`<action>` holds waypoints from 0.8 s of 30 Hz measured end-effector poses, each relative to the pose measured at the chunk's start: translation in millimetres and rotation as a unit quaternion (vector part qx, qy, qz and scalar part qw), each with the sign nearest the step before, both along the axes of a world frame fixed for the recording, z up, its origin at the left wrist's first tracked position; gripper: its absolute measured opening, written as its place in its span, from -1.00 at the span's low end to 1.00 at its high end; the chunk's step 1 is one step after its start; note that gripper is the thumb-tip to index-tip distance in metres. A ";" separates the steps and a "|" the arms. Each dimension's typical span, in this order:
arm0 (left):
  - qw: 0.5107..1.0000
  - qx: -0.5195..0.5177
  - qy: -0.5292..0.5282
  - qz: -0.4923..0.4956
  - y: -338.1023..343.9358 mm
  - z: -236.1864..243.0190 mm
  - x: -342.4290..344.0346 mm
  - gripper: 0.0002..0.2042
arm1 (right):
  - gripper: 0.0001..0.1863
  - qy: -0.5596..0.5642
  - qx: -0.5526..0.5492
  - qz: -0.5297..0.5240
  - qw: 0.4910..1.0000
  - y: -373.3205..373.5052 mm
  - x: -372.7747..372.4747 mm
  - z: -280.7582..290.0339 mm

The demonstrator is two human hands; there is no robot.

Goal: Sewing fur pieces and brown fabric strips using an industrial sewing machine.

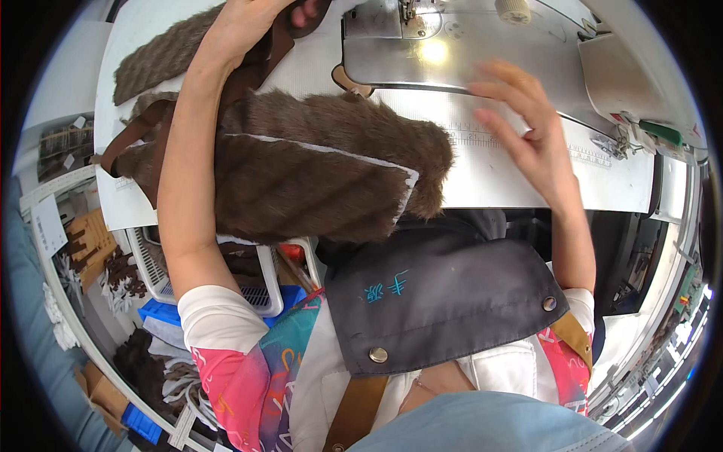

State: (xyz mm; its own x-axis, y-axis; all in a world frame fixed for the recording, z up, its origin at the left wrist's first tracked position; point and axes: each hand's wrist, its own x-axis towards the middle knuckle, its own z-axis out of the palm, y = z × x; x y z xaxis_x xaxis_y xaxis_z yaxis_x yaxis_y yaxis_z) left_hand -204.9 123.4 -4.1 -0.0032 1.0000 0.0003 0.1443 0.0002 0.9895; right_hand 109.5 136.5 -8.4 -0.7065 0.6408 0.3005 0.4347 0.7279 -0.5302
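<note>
My left hand [252, 22] is at the upper left, partly cut off by the picture's top edge. Its visible fingertips curl against a dark brown fabric strip [280, 51], which appears to be in its grasp. Below that forearm lies a brown fur piece [309, 181] with a pale edge along its folded seam. My right hand [523, 124] hovers over the front of the sewing machine's metal bed [467, 56], fingers apart and holding nothing. The needle and presser foot [410, 13] show at the top, between my hands.
Another fur piece [162, 56] lies on the white table [316, 71] at the far left. A ruler scale [557, 147] runs along the table's front. Below the left edge are a white plastic basket [267, 279] and a cardboard box [102, 395]. The machine's housing [617, 71] rises at right.
</note>
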 end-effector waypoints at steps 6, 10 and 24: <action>0.995 0.014 0.093 -0.035 -4.4 1.7 -7.1 -0.69 | -0.67 0.074 0.077 0.158 0.982 -0.9 -77.1 -4.6; 0.992 0.009 0.120 -0.044 -5.5 6.6 -11.5 -0.67 | -0.62 -0.011 0.278 0.094 0.956 11.6 -124.6 -34.6; 0.956 0.064 0.275 -0.076 1.0 -8.7 2.8 -0.86 | -0.59 -0.014 -0.061 0.095 0.994 -31.4 -23.1 -3.7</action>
State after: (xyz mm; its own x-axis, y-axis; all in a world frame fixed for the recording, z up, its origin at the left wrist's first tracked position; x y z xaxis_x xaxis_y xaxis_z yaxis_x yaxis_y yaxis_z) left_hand -202.1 124.4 -12.9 0.1781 0.9805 0.0828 0.6314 -0.1785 0.7546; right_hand 86.4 105.1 -12.1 -0.8254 0.5251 0.2074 0.3115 0.7300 -0.6083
